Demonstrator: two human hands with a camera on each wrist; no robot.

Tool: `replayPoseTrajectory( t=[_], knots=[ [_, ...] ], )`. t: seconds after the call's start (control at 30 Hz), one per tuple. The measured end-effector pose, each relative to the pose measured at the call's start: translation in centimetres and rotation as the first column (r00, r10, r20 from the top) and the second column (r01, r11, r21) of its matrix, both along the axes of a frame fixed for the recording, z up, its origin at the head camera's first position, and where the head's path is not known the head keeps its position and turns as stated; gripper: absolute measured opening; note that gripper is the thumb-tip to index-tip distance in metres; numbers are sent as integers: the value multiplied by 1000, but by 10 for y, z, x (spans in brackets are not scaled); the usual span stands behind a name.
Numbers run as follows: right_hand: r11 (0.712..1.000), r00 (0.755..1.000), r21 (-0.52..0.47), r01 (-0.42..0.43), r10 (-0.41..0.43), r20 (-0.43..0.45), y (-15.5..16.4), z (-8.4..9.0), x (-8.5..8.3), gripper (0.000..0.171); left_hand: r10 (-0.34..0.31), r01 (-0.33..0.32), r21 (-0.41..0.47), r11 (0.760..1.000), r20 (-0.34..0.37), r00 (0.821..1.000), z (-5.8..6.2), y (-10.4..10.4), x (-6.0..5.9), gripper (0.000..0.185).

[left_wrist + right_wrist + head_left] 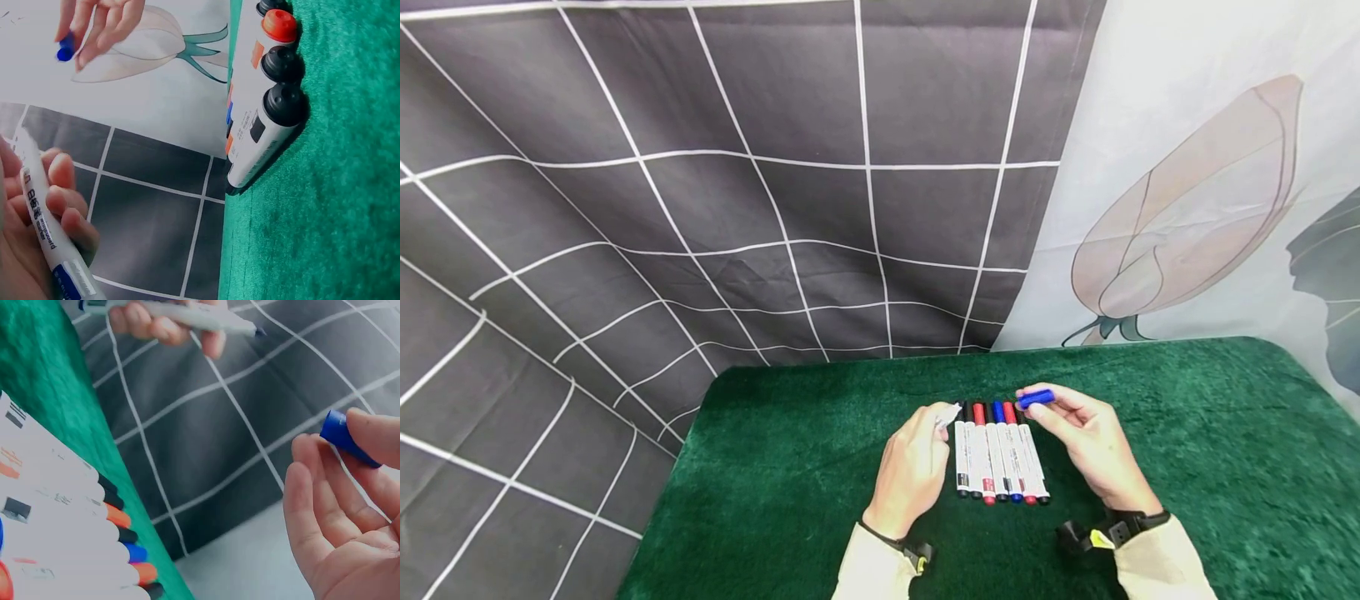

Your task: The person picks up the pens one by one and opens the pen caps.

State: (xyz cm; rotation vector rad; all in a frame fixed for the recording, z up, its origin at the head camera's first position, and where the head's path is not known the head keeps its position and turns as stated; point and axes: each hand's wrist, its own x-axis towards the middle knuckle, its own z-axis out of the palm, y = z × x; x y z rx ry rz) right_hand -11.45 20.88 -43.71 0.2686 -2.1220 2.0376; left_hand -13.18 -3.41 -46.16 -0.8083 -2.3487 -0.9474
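Note:
My left hand [912, 467] grips a white whiteboard marker [47, 219] with a blue label end; its bare tip [259, 331] shows in the right wrist view. Between thumb and fingers, my right hand [1090, 437] pinches a blue marker cap [1036, 399], held apart from the marker. Between the two hands, several capped markers [1000, 458] lie side by side in a row on the green cloth, their black, red and blue caps pointing away from me. The right wrist view shows the same row [56, 519] at lower left.
A green plush cloth [790, 483] covers the table, whose far edge meets a dark grey curtain with white grid lines [805, 208]. To the right hangs a white cloth with a large printed flower bud [1187, 200]. Each wrist wears a black strap [1138, 527].

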Motion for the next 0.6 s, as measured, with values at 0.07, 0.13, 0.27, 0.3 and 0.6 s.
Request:
replayPoseTrajectory(
  t=[0.07,0.13,0.27,0.3,0.6],
  knots=[
    [999,1000,-31,22,-22,-5,6,1,-1,29,39,-39,7,999,-16,999,0,0,-1,33],
    [998,999,-60,37,-38,-15,12,1,-1,31,71,-71,14,997,-22,997,0,0,-3,34],
    [995,994,-32,94,-96,-51,19,-1,-2,38,150,-149,43,988,-28,988,-1,-1,-5,34],
    [994,992,-21,109,-110,-62,21,-2,-3,40,172,-170,57,984,-32,985,-1,-2,-5,34],
    [952,964,157,264,-266,-7,22,-7,-3,34,351,-337,176,925,-54,935,-8,-6,-9,36]
  ],
)
